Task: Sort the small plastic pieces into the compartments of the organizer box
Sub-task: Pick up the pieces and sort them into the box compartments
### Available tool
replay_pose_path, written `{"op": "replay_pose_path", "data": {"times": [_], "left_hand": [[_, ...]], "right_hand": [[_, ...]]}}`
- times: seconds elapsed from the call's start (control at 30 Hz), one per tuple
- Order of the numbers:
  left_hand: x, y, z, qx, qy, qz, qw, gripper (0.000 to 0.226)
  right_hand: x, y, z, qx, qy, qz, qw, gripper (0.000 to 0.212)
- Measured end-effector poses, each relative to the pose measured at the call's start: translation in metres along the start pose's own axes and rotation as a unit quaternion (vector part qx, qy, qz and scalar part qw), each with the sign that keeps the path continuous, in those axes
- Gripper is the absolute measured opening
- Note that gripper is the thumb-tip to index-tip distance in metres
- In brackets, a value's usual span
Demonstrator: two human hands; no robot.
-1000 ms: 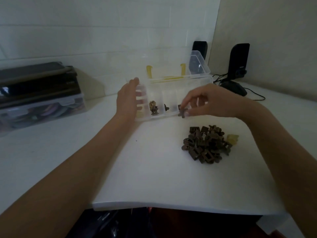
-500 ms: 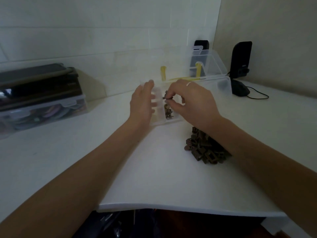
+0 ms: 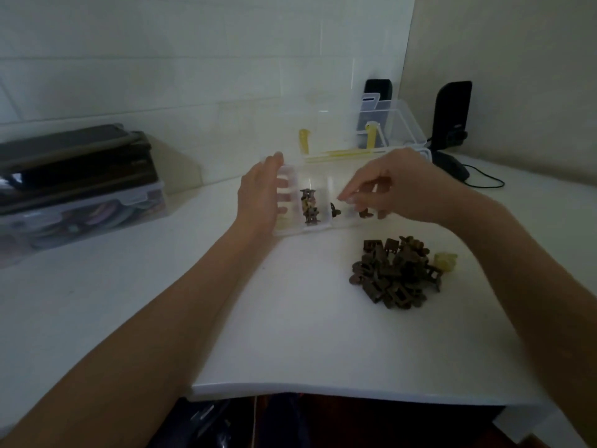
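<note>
Your left hand (image 3: 258, 195) rests straight-fingered on the clear plastic organizer box (image 3: 292, 229) near the bench's back edge. Your right hand (image 3: 397, 189), fingers loosely curled, hovers inside, seemingly empty. Few pieces are sorted; the brown plastic pile (image 3: 395, 273) remains toward the right.

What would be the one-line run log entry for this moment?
left hand: steadies organizer box | right hand: over compartments | pile: unsorted
</note>
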State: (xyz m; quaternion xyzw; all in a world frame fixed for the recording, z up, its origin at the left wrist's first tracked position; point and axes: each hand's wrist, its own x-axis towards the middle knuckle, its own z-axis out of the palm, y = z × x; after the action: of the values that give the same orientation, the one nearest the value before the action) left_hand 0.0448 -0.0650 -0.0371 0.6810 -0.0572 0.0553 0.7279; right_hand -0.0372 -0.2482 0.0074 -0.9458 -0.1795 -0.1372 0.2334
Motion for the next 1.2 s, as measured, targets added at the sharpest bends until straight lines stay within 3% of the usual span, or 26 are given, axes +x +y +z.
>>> {"op": "replay_pose_path", "data": {"times": [0.23,0.7,0.83,1.2], "left_hand": [[0.004,0.0,-0.003,-0.009,-0.011,-0.016,1.0,0.026],[0.005,-0.001,-0.003,-0.03,-0.022,-0.019,0.999,0.027],[0.006,-0.001,-0.003,-0.033,-0.021,-0.022,0.999,0.026],[0.006,-0.001,-0.003,-0.036,-0.027,-0.021,0.999,0.027]], "right_hand": [[-0.003,0.005,-0.005,-0.072,-0.117,0.085,0.987,0.016],[-0.004,0.007,-0.005,-0.12,-0.164,0.09,0.975,0.003],[-0.002,0.009,0.001,-0.132,-0.185,0.092,0.97,0.012],[-0.002,0.005,0.006,-0.085,-0.212,0.064,0.971,0.009]]}}
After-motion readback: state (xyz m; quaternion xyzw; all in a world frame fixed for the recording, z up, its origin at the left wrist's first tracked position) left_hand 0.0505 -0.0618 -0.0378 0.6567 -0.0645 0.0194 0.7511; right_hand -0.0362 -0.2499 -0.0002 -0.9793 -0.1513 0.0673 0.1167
